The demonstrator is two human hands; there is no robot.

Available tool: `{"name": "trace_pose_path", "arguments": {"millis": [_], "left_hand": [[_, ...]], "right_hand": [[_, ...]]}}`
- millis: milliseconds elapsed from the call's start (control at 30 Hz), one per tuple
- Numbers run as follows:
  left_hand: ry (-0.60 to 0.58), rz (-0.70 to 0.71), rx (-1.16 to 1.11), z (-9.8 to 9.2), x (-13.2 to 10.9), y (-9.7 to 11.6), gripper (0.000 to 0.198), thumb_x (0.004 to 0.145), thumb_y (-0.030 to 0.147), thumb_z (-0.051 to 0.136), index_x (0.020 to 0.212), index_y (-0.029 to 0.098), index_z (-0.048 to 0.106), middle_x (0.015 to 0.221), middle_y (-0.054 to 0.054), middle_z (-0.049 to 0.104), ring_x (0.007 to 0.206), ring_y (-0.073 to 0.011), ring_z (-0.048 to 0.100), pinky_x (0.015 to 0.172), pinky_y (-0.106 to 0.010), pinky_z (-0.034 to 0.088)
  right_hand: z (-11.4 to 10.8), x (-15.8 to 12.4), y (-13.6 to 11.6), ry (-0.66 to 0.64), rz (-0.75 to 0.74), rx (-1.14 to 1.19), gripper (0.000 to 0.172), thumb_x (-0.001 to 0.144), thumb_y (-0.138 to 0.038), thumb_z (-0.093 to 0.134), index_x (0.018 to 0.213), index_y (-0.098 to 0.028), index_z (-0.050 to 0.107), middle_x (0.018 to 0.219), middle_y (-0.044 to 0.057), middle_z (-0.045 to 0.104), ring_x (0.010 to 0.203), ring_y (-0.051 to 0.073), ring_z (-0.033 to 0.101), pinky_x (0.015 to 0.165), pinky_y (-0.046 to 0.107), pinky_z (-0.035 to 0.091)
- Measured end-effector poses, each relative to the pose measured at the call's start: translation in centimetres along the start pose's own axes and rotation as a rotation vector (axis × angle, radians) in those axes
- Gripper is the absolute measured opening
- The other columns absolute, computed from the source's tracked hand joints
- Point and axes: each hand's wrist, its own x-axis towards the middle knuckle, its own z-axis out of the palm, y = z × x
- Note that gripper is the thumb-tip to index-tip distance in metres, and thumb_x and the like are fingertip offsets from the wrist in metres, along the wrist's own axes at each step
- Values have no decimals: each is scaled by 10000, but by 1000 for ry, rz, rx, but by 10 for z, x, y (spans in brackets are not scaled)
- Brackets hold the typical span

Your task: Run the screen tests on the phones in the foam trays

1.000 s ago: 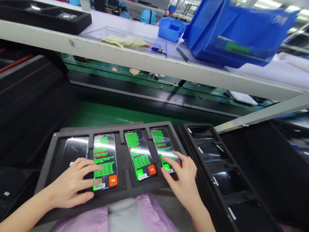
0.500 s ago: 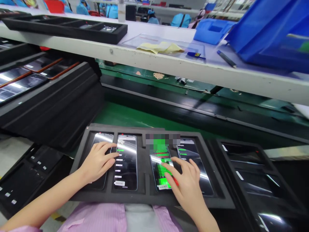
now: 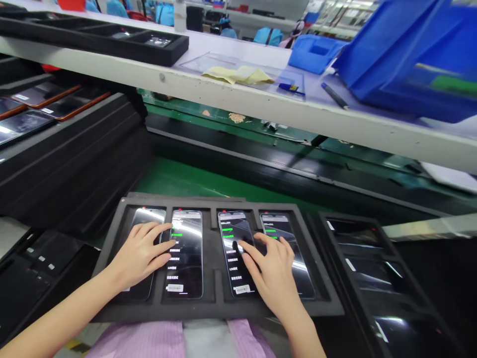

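Observation:
A black foam tray [image 3: 208,309] in front of me holds several smartphones, each in its own slot. My left hand [image 3: 139,253] lies over the leftmost phone [image 3: 149,216], fingers spread, its fingertips at the left edge of the second phone [image 3: 188,263]. Over the two right-hand slots is my right hand [image 3: 274,266], fingers apart. Its index fingertip is at the screen of the third phone [image 3: 231,256], and the hand partly covers the rightmost phone [image 3: 303,273]. The second and third phones show menu lists with some green lines. Neither hand grips anything.
Another black tray [image 3: 387,293] with dark devices lies at the right. More trays with orange-edged phones [image 3: 74,105] are stacked at the left. Across the back runs a white shelf [image 3: 231,92] bearing a blue bin [image 3: 406,64], a pen [image 3: 334,95] and yellow paper [image 3: 238,74].
The third phone's screen has switched from bright green blocks to a dark menu list. The camera view has shifted slightly. Both hands remain over the same phones.

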Motion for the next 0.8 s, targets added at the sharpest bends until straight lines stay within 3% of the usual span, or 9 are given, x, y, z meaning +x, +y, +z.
{"name": "trace_pose_path", "arguments": {"millis": [100, 300, 500, 800], "left_hand": [[26, -10, -8, 1, -2, -1, 317, 923, 274, 363, 1004, 258, 670, 1174, -68, 574, 1016, -237, 472, 809, -376, 363], [95, 6, -24, 3, -4, -4, 303, 908, 263, 380, 987, 249, 672, 1135, -65, 595, 990, -243, 490, 795, -370, 355], [131, 68, -113, 1, -5, -5, 296, 918, 269, 373, 980, 243, 662, 1089, -57, 603, 958, -228, 492, 802, -364, 341], [-31, 243, -377, -1, -10, 8, 293, 929, 268, 367, 964, 271, 657, 1069, -14, 637, 971, -203, 495, 814, -342, 383]], "right_hand": [[-4, 0, 3, -59, 58, -11, 281, 928, -305, 374, 1045, -297, 630, 1107, 74, 507, 1048, 214, 476, 993, 505, 281], [-13, -16, 33, 47, 238, -164, 405, 945, -314, 273, 989, -244, 669, 1068, 103, 510, 1007, 242, 480, 948, 545, 312], [-19, -28, 51, 21, 272, -193, 407, 945, -345, 267, 1041, -256, 652, 1105, 103, 492, 1016, 246, 472, 931, 542, 323], [-37, -60, 54, 98, 335, -33, 409, 944, -267, 257, 985, -239, 663, 1037, 70, 517, 911, 199, 487, 953, 505, 286]]}}
